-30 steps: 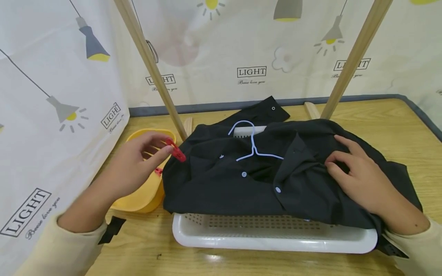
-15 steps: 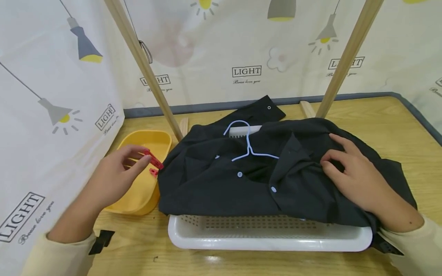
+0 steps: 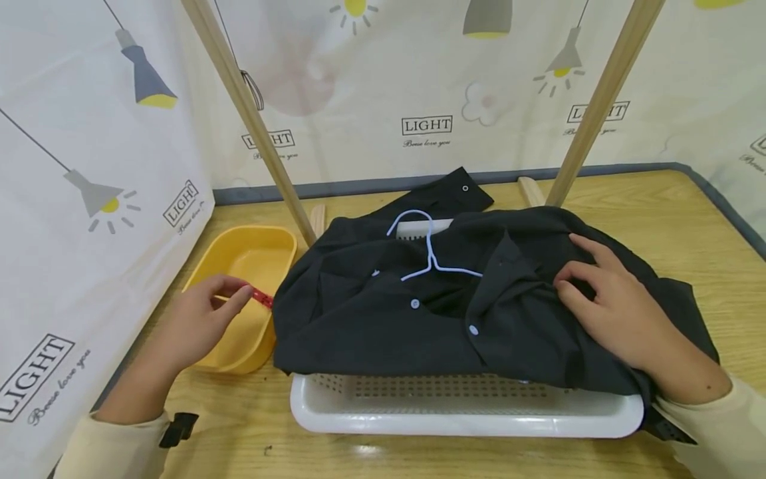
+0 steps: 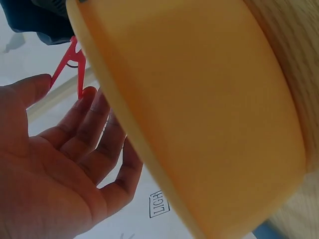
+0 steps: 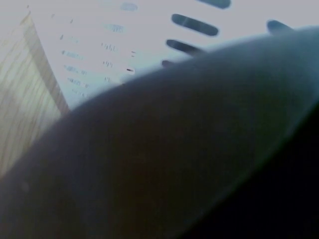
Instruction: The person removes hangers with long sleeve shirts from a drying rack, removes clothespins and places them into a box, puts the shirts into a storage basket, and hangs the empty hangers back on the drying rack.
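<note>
My left hand [image 3: 200,322] is over the yellow basin [image 3: 218,362] and pinches a red clothespin [image 3: 262,297] between thumb and fingertip. In the left wrist view, the clothespin [image 4: 81,77] is held by its two legs, its other end close to dark cloth. A black button shirt [image 3: 383,332] with pale buttons lies across a white basket [image 3: 467,424]. Out of its neck comes a light blue hanger [image 3: 430,243]. On the shirt's right part is my right hand [image 3: 622,316], thumb and forefinger together at a fold of cloth. Dark blur covers most of the right wrist view.
Two wooden poles [image 3: 254,123] slant up behind the basket. One black sleeve [image 3: 437,193] trails onto the wooden table [image 3: 676,213] at the back. Lamp-patterned cloth [image 3: 371,80] covers the back and left sides.
My left hand has moved left and down from the shirt's left edge to over the basin, clothespin still held. The right hand stays on the shirt. The head view has shifted slightly.
</note>
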A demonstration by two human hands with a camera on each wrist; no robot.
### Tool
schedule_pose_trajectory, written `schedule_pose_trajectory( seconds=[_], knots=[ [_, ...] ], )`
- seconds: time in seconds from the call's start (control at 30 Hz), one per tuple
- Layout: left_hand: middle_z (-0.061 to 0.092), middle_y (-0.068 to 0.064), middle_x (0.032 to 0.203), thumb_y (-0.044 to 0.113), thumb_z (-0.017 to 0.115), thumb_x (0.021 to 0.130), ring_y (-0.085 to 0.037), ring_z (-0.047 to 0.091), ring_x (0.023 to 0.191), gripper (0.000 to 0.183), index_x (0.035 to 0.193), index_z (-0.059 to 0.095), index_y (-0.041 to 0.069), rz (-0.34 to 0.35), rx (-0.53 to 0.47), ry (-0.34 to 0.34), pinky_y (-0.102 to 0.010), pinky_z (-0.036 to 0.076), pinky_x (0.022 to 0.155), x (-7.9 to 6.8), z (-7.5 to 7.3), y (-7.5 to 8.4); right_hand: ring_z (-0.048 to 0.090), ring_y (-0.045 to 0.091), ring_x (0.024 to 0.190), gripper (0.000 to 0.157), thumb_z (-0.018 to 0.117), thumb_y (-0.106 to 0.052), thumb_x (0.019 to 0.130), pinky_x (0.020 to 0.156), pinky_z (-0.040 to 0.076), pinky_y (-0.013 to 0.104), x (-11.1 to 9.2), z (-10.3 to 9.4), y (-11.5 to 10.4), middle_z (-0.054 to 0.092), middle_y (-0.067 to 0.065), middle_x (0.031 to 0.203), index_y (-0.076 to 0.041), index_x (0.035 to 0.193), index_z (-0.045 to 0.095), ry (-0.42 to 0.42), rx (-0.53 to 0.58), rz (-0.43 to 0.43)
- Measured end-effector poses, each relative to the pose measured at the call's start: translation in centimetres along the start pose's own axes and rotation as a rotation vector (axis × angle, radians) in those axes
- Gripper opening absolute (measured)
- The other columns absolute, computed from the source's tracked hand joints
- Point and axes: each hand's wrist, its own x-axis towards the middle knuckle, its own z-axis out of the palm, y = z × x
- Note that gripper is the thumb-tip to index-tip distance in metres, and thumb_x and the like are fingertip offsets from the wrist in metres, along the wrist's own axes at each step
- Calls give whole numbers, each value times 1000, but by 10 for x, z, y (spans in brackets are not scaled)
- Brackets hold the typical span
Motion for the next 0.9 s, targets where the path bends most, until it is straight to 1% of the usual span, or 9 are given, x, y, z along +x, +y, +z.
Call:
schedule_pose_trajectory(
  seconds=[0.1,0.17,0.23,0.4,0.53,0.73,0.9],
  knots=[
    [61,-10,112,59,39,89,-28,58,96,57,117,56,13,-16,6,-8,-38,50,72,2,1,-5,26,47,132,23,47,-28,93,90,26,65,0,0,0,23,15,150,-13,89,65,4,2,-1],
    [62,-10,111,60,37,89,-27,59,95,58,117,56,12,-23,7,-15,-36,50,71,3,1,-8,25,46,132,22,47,-27,93,90,26,65,0,0,0,23,15,150,-14,89,64,7,2,-5],
    [64,-11,108,60,37,90,-26,60,92,58,117,56,11,-17,1,-14,-34,50,69,4,3,-14,25,45,133,22,47,-27,93,91,25,65,1,0,0,24,15,150,-14,89,64,8,3,-9],
    [66,-12,103,56,40,90,-24,64,89,57,118,57,9,10,-25,20,-29,48,68,5,4,-24,25,45,133,22,48,-27,93,92,25,64,0,1,1,24,15,149,-13,90,65,10,5,-9],
    [64,-12,106,56,42,89,-26,63,91,56,118,56,10,-12,-11,36,-30,48,67,3,2,-26,25,45,133,23,48,-27,93,92,26,64,-1,1,1,24,15,149,-12,90,65,11,2,-7],
    [62,-10,111,63,43,85,-30,59,98,57,115,57,16,-67,44,5,-34,50,68,4,6,-28,25,45,132,24,48,-28,93,92,26,64,-1,1,1,23,14,150,-12,91,65,3,-2,7],
    [64,-13,108,61,45,86,-30,61,95,57,114,57,13,-58,73,-27,-36,51,68,5,12,-32,25,46,132,23,48,-28,93,92,26,64,-1,1,0,22,14,150,-12,91,65,0,-1,10]
  ],
)
